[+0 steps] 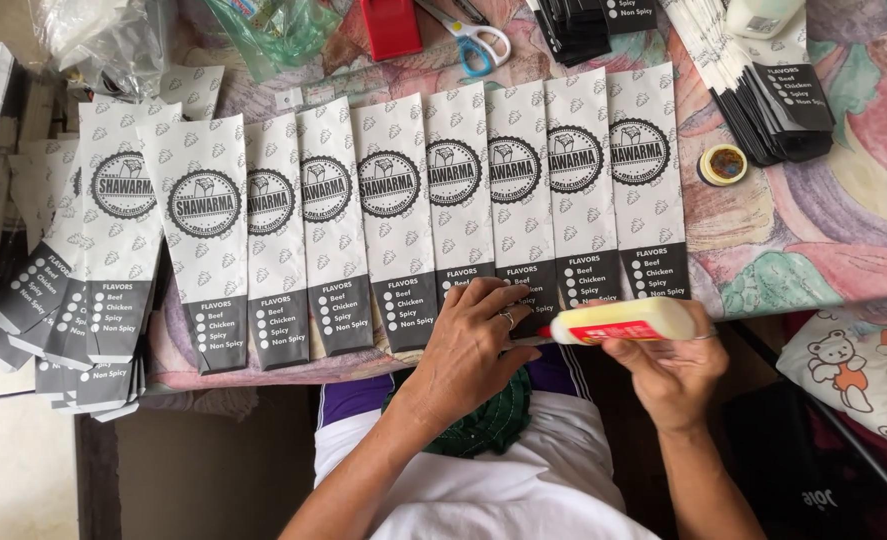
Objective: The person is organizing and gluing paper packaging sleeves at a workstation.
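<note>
Glue is being handled at the near edge of the table (783, 250): the right hand (675, 372) is gripping a white glue bottle (618, 323) lying sideways, fingers curled around its body, its red tip pointing left toward the left hand (473, 345). That left hand is pressing down flat, fingers slightly spread, on the dark bottom end of one paper bag (460, 195) in a row of printed paper bags (393, 215) — white with a round black emblem and a dark lower band — lying side by side and overlapping across the patterned tablecloth. More such bags are sitting in a loose pile (83, 290) at the left edge and in a fanned stack (763, 90) at the upper right. Scissors (478, 40) with blue and white handles are lying beyond the row, and a small roll of tape (723, 164) is resting just right of it.
</note>
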